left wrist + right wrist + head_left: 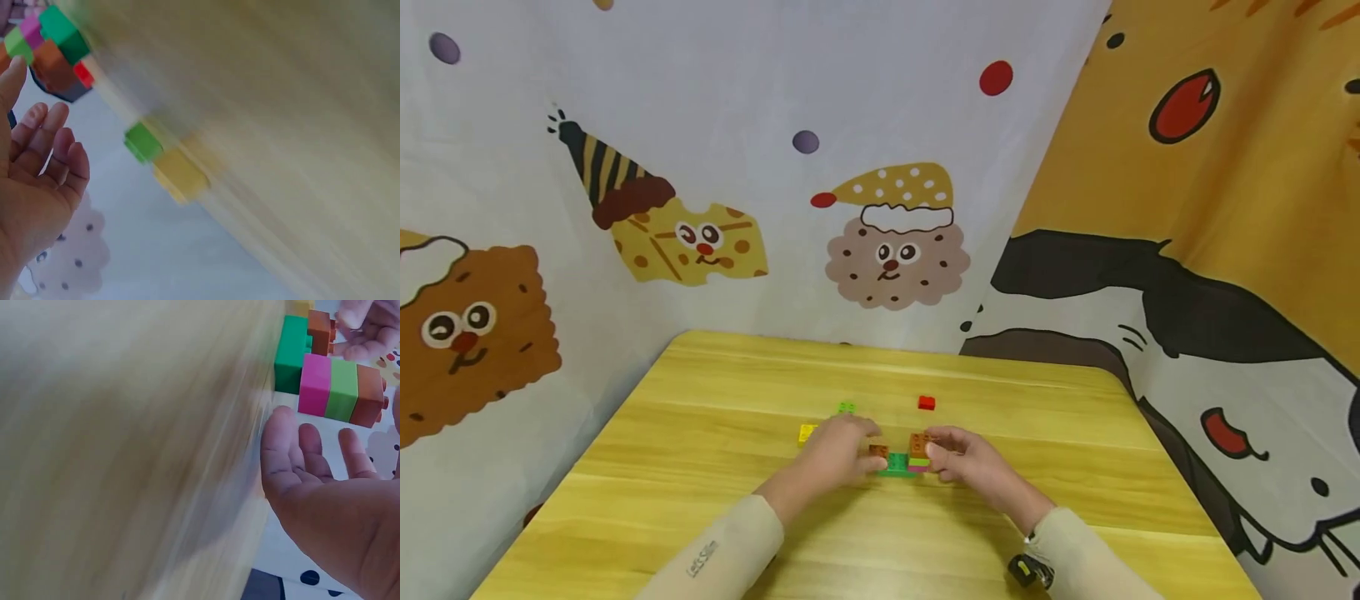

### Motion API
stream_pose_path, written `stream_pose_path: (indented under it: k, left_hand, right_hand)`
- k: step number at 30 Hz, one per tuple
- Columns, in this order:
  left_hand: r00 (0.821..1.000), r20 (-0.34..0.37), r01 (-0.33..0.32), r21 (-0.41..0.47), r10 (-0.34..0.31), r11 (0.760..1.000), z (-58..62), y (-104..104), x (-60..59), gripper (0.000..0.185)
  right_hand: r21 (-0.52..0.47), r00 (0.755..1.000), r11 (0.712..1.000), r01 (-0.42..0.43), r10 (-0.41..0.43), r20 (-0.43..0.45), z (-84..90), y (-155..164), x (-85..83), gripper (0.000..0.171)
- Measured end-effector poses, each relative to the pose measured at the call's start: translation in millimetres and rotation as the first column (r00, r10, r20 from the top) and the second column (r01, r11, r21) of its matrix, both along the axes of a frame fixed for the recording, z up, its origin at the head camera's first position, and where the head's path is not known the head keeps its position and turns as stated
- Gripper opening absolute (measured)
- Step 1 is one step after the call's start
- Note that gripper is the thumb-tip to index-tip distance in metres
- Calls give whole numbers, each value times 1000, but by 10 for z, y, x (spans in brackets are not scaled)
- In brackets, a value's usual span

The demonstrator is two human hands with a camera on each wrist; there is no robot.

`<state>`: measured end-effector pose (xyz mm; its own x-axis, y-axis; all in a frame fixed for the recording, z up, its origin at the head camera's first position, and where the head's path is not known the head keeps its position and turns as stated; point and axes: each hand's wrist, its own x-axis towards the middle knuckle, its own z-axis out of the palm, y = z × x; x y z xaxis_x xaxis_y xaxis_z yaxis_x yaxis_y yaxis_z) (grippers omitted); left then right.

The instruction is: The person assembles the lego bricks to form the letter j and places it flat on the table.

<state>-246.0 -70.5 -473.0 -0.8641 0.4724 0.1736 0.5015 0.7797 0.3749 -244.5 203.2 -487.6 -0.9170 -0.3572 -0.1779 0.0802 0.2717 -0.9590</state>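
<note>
From the head view we count two hands and one small brick build between them. Our left hand (838, 450) has its fingertips against a brown brick (878, 452) at the build's left end; whether they pinch it we cannot tell here. Our right hand (964, 460) has its fingertips at the stacked column (918, 452) on the right end, brown over lime and pink. A green base brick (897, 465) lies low between the two sets of fingertips. Beyond the left fingers sit three loose bricks: one yellow brick (807, 432) just beside the knuckles, one light green brick (846, 407) a little farther, and one red brick (927, 402) beyond the gap between the hands. The wooden table (700, 467) has wide bare room to both sides and toward us; its far edge meets the printed cloth backdrop (820, 125).

In the left wrist view, blurred, the left fingers (47, 134) lie straight and slightly spread, gripping nothing, with the build just past their tips.

In the right wrist view the right fingers (303, 447) are straight and apart, the column just beyond their tips, not clasped.
</note>
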Motion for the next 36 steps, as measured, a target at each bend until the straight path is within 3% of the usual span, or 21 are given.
stream_pose_path:
  k: [5,11,17,23,36]
  left_hand:
    - [996,-83,-43,-11,42,999,37,-282,-1,41]
    - [985,-140,-102,-33,97,994,-52,-598,-60,42]
    - [986,-74,-156,-73,150,985,-110,-742,-143,49]
    - [984,3,-175,-97,176,980,-161,-795,-182,46]
    - [984,32,-174,-90,177,981,-192,-791,-220,38]
  right_hand:
    - [57,994,998,7,-1,-106,-3,107,36,61]
    - [72,986,997,5,7,-165,18,140,34,58]
    - [87,983,996,13,4,-182,17,121,42,54]
    - [87,982,996,15,2,-189,-32,78,58,47]
    - [122,977,992,21,5,-211,-94,33,30,49]
